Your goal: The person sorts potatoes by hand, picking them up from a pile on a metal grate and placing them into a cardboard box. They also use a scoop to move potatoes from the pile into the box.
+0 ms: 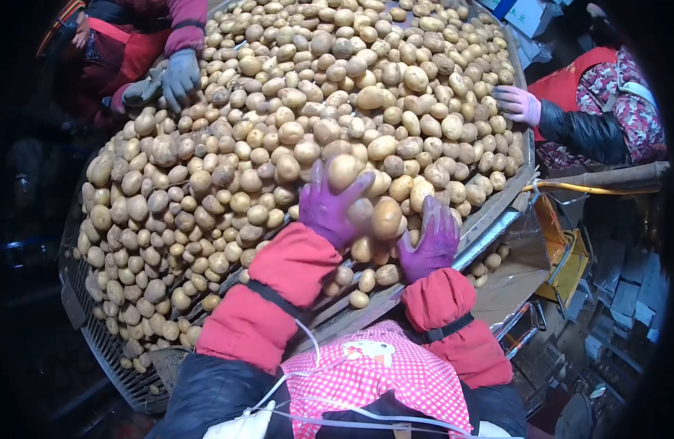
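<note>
A big heap of potatoes covers a slatted table. My left hand, in a purple glove, lies among them with its fingers spread. One potato sits at those fingers and hides part of them; whether it is gripped does not show. My right hand, gloved in purple too, is open at the pile's near right edge, its fingers stretched out against potatoes. Between both hands are a larger brownish potato and a blurred potato. Several small potatoes lie below, near the table's front edge.
At upper left a person's grey-gloved hand touches the heap. Another person's pink-gloved hand rests at the right rim. A wooden pole juts out right. Below the rim are potatoes and a yellow crate.
</note>
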A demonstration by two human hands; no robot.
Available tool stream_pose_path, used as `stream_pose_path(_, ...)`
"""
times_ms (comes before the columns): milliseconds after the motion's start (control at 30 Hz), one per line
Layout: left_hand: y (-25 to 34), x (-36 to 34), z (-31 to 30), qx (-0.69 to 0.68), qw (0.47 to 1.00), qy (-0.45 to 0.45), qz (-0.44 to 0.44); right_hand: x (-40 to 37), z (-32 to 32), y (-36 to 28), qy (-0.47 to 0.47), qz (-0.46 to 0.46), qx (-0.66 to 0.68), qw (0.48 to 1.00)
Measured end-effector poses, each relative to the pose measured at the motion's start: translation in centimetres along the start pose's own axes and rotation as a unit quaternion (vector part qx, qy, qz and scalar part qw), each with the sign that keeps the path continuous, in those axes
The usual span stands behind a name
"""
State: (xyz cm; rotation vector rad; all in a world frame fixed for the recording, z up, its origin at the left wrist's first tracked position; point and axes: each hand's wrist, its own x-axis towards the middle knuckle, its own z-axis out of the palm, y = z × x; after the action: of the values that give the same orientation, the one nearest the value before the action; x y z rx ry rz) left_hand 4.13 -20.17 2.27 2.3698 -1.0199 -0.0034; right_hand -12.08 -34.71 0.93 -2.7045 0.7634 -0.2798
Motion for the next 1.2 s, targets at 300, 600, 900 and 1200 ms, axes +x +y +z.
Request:
stream_pose_path(300,-0.4,12.9,1.0,-0.089,0.986,-0.089,-0.107,0.4,-0.2,-0.1,-0.037,0.008,-0.001,0.999)
stream_pose_path(600,-2.9,11.0,-2.9,-0.357,0.912,0.092,-0.181,0.3,-0.4,-0.2,-0.030,0.010,0.006,0.999)
stream_pose_path(900,-4.8,10.0,0.9,-0.040,0.997,-0.039,-0.052,0.3,-0.5,-0.4,-0.033,0.015,-0.004,0.999)
stream_pose_path(1200,-1.3,10.6,0.3,0.100,0.981,-0.164,0.014,0.3,-0.2,0.0,-0.018,0.002,0.009,1.000)
